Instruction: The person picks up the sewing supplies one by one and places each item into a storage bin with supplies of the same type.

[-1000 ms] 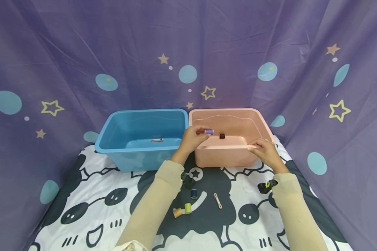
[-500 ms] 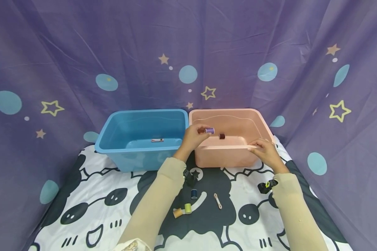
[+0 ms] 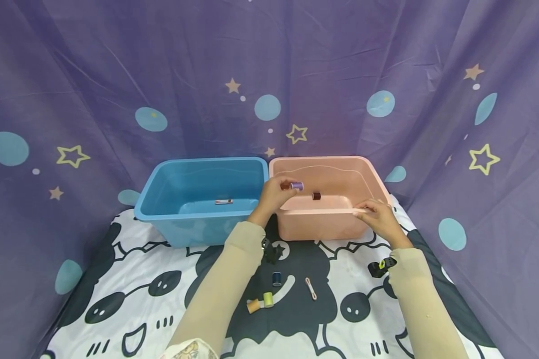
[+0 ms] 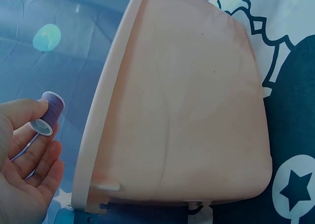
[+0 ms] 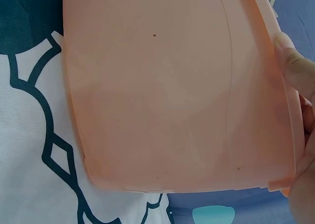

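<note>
A purple thread spool is pinched between the thumb and fingers of my left hand, held over the left part of the peach bin. In the left wrist view, that spool tilts above the bin's rim. My right hand grips the front rim of the same bin near its right corner; the right wrist view shows the thumb on the rim's outer side. Inside the peach bin lies a dark brown spool. Some of the left fingers are hidden in the head view.
A blue bin stands left of the peach one, with a small pale thread bundle inside. On the patterned cloth lie a navy spool, a green spool, an orange spool and a pale pink bundle. A purple curtain hangs behind.
My left hand has risen very slightly with the purple spool in it. The right hand keeps its place on the bin's rim, and the loose spools have not moved.
</note>
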{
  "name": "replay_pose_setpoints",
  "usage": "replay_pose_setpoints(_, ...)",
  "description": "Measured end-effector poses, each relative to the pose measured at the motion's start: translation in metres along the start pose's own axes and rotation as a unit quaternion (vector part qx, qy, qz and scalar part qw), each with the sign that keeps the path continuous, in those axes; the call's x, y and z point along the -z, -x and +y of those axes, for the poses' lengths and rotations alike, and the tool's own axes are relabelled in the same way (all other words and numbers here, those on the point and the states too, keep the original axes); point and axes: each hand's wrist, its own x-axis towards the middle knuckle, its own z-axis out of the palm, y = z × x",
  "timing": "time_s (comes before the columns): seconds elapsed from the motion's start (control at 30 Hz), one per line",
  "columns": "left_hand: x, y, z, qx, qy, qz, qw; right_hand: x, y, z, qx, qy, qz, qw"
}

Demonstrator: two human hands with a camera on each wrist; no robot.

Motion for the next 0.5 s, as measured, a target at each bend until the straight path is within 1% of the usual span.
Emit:
replay_pose_setpoints(0.33, 0.0017, -0.0045, -0.0018, 0.019, -0.002, -0.002, 0.9998, -0.0007, -0.0002, 0.0027, -0.004, 0.0, -0.005, 1.0)
replay_pose_setpoints(0.5, 0.0017, -0.006, -0.0023, 0.021, -0.011, -0.003, 0.9997, -0.0005, -0.0001, 0.0032, 0.0, 0.001, -0.005, 1.0)
